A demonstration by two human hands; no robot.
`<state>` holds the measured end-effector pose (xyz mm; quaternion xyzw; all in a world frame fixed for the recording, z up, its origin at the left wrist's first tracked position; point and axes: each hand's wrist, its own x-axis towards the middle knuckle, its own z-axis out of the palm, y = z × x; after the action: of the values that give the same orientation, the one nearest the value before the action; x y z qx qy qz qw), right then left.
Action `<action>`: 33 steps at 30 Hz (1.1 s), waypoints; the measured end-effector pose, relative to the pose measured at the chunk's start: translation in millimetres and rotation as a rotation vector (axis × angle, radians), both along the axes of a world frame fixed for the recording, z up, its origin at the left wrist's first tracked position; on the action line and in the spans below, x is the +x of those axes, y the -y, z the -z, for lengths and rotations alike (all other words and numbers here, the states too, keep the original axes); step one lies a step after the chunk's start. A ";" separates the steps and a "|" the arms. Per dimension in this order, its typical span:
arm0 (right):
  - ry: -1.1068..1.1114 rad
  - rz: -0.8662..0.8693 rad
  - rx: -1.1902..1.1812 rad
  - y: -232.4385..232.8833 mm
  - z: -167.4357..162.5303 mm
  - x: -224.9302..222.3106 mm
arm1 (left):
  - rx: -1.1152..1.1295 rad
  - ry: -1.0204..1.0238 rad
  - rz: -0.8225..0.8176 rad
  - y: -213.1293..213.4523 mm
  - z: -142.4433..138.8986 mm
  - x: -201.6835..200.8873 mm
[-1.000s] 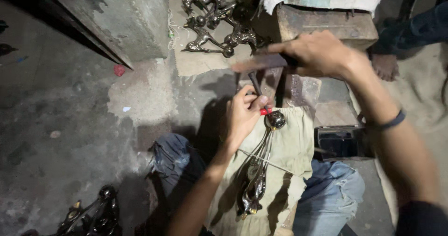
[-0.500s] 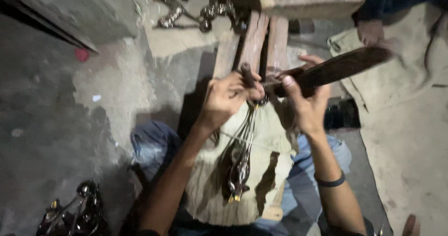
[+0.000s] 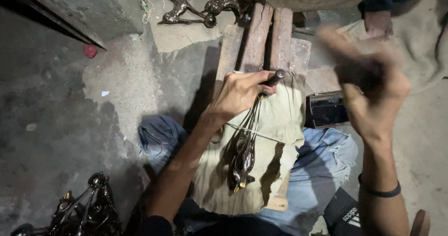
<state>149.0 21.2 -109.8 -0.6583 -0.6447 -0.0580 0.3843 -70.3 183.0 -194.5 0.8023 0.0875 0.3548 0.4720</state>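
metal figurine gripped in left hand fingers; right hand now raised, blurred, grip unclear

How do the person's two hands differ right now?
The left hand is sharp and steady, low over the olive cloth, closed around a slim metal piece. The right hand is raised off to the side, apart from the cloth, and badly blurred; something dark shows in it, but what cannot be told. Both hands are bare.
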 end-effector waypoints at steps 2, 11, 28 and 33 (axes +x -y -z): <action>0.134 0.046 -0.028 0.0 -6.1 -3.0 | -0.014 -0.022 0.009 -1.8 -0.2 0.3; 0.222 0.030 0.015 4.3 -7.2 -16.8 | 0.047 0.018 0.007 -1.8 1.7 0.2; 0.620 0.212 -0.220 27.9 -8.2 -8.8 | 0.128 0.002 -0.085 -0.4 -0.4 0.2; 0.180 0.124 -0.049 14.7 -19.4 -7.3 | 0.080 0.072 -0.138 6.5 7.2 4.1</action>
<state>141.7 6.5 -90.3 -0.6984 -0.6357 -0.1248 0.3042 -66.3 176.5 -201.6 0.7994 0.1111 0.4182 0.4168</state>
